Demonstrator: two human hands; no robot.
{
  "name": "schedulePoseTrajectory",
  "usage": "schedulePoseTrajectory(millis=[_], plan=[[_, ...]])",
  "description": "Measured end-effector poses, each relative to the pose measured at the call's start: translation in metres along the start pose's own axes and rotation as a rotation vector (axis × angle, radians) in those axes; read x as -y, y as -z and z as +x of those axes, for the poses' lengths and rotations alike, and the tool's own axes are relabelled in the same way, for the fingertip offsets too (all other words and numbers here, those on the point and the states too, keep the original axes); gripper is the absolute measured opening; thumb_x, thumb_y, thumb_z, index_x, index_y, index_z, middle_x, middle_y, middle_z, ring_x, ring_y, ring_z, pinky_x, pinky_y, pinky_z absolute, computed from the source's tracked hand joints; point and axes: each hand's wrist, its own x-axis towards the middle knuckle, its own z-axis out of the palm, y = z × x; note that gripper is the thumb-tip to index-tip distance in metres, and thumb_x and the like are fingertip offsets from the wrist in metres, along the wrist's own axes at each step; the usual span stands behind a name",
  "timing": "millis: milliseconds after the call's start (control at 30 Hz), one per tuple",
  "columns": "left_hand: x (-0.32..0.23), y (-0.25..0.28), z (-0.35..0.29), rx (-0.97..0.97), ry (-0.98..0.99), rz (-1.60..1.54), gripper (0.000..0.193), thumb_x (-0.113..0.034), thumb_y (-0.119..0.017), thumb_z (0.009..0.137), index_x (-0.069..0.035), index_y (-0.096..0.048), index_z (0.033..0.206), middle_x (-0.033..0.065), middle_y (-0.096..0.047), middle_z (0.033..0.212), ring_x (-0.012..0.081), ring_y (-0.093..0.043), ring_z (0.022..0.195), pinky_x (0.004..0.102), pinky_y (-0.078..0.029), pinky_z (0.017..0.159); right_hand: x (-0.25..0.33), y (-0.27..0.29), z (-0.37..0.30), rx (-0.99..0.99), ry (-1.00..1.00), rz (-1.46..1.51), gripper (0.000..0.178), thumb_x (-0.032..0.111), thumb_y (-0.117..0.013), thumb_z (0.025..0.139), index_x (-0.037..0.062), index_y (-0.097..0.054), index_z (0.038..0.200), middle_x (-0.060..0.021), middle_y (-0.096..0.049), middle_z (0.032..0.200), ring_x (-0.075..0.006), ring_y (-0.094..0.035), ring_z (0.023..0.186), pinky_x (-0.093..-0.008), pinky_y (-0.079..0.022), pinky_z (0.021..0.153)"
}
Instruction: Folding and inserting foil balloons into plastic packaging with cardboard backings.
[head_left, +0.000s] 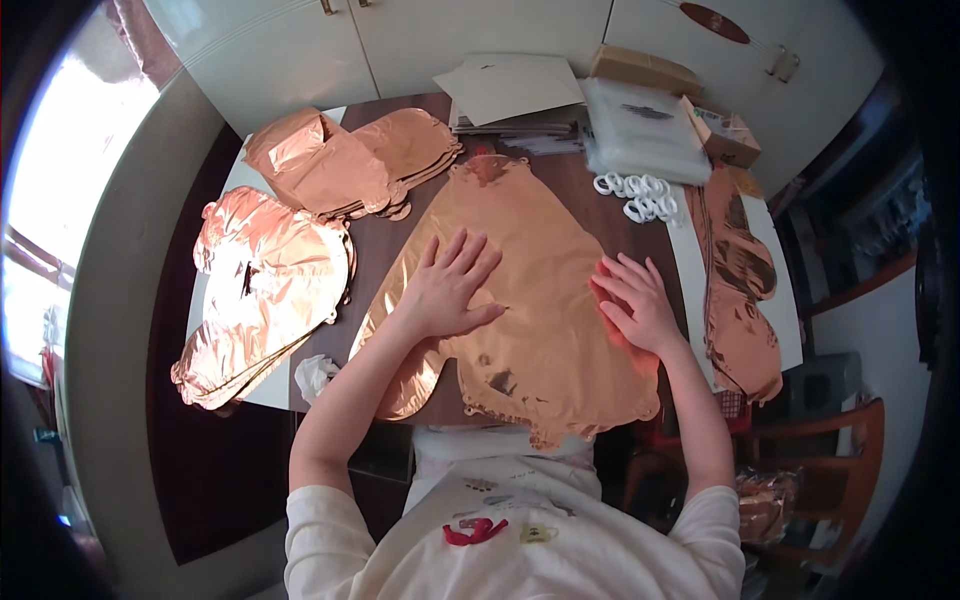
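A flat, uninflated rose-gold foil balloon (540, 270) lies in front of me, its lower edge reaching over the table's near edge. My left hand (450, 285) rests on its left part, palm down with the fingers spread. At its right edge my right hand (635, 305) lies with fingers stretched out, touching the foil and holding nothing. To the left, a shiny stack of foil balloons (270, 255) spreads toward the table's edge. Behind it is another pile of folded foil balloons (330, 165). More rose-gold foil (735, 290) lies along the right side.
White rings (640, 195) lie at the back right, before a stack of clear plastic bags (645, 130). Cardboard sheets (515, 85) and a small open box (722, 135) stand behind. A crumpled white tissue (316, 378) is near my left forearm. A wooden chair (860, 470) stands at right.
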Motion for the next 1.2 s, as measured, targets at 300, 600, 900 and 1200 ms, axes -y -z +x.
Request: schedulePoseTrajectory(millis=[300,600,900,1200], plan=[[-0.001,0.002,-0.002,0.024,0.002,-0.019,0.078,-0.062,-0.048,0.083,-0.015,-0.033,0.144,0.0151,-0.029,0.149,0.0380,-0.023,0.139,0.0556,-0.015,0.111,0.002,0.003,0.000,0.049,0.032,0.069,0.031,0.025,-0.066,0.081,0.0177,-0.067,0.111,-0.0039,-0.057,0.129,-0.0267,-0.044,0.127,-0.0535,-0.022,0.109],[-0.001,0.000,-0.001,-0.006,-0.006,-0.008,0.078,-0.061,-0.048,0.083,-0.014,-0.033,0.144,0.0161,-0.031,0.148,0.0389,-0.024,0.138,0.0561,-0.016,0.110,0.000,0.002,0.001,0.023,0.039,0.070,0.035,0.026,-0.066,0.081,0.0165,-0.064,0.115,-0.0040,-0.055,0.130,-0.0260,-0.044,0.126,-0.0532,-0.023,0.109],[0.000,0.000,-0.001,0.001,-0.002,-0.023,0.078,-0.060,-0.050,0.082,-0.014,-0.034,0.143,0.0171,-0.031,0.148,0.0390,-0.022,0.138,0.0559,-0.017,0.110,-0.002,-0.003,0.012,-0.048,0.050,0.061,0.031,0.025,-0.066,0.082,0.0122,-0.065,0.111,-0.0061,-0.058,0.125,-0.0255,-0.047,0.123,-0.0471,-0.029,0.107],[-0.002,0.005,-0.001,-0.002,-0.006,-0.046,0.078,-0.059,-0.053,0.079,-0.012,-0.038,0.140,0.0183,-0.033,0.146,0.0395,-0.026,0.137,0.0562,-0.018,0.110,0.002,-0.001,0.077,0.030,-0.219,-0.080,0.051,0.040,-0.074,0.073,0.0070,-0.055,0.107,-0.0123,-0.053,0.108,-0.0313,-0.051,0.104,-0.0411,-0.043,0.090]])
